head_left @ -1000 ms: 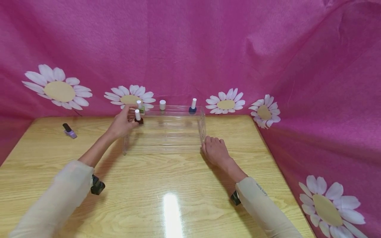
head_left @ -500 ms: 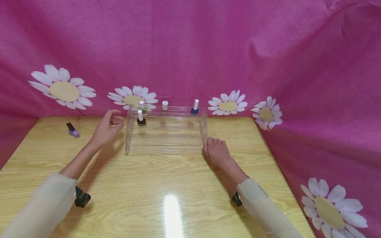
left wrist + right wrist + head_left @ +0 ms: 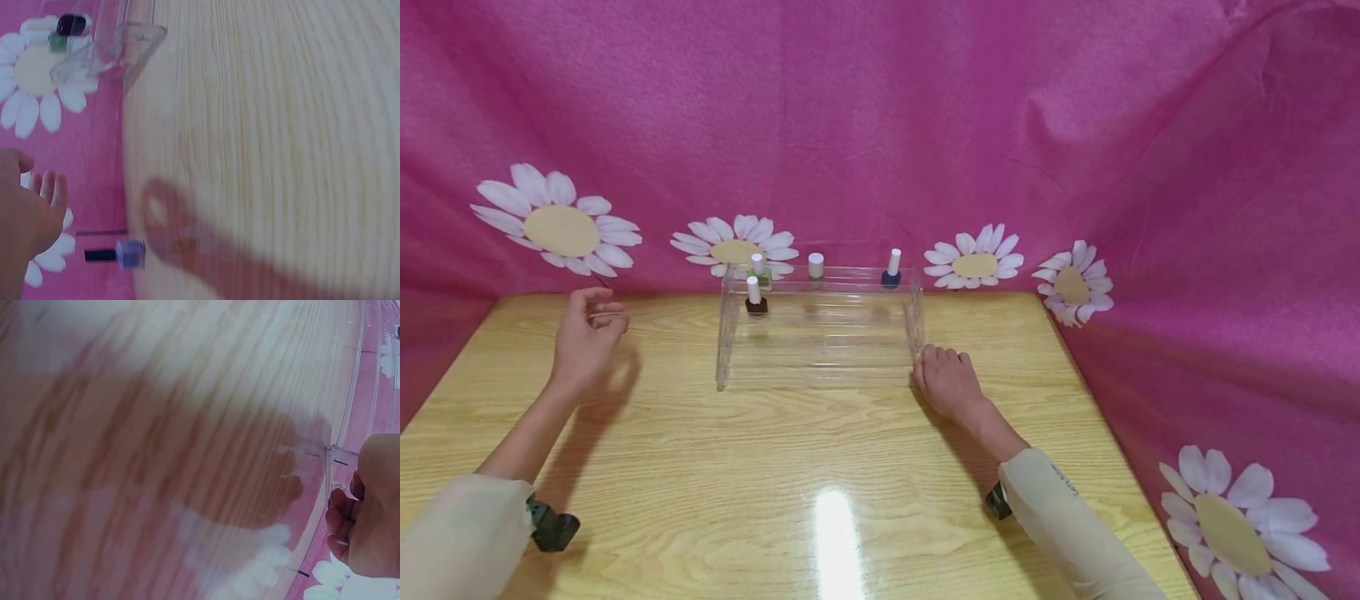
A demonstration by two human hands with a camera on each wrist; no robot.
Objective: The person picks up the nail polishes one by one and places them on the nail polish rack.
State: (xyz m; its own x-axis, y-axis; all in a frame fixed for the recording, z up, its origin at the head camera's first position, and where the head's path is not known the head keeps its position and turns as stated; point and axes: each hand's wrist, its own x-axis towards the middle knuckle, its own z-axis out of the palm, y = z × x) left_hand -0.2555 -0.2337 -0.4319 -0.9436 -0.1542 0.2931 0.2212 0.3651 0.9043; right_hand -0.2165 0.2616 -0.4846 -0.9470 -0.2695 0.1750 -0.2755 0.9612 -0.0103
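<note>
My left hand (image 3: 587, 337) is above the left part of the table, fingers loosely bent and holding nothing. Beneath it in the head view, a lilac nail polish bottle with a black cap is hidden; the left wrist view shows this bottle (image 3: 130, 254) beside the hand's shadow. My right hand (image 3: 949, 382) grips the right front corner of a clear tiered display rack (image 3: 820, 379), fingers curled at its side panel. On the rack's upper tiers stand white-capped polishes: a dark one (image 3: 756, 307), a green one (image 3: 762, 277), a blue one (image 3: 891, 279) and one with a pale bottle (image 3: 816, 268).
A wooden table (image 3: 760, 467) carries everything, with a bright light reflection near its front. Pink cloth (image 3: 865, 125) printed with daisies hangs behind and along the right side. The rack stands close to the back cloth.
My left hand has let go of the dark polish on the rack's second tier and moved left over the lilac bottle. The right hand has stayed at the rack's corner.
</note>
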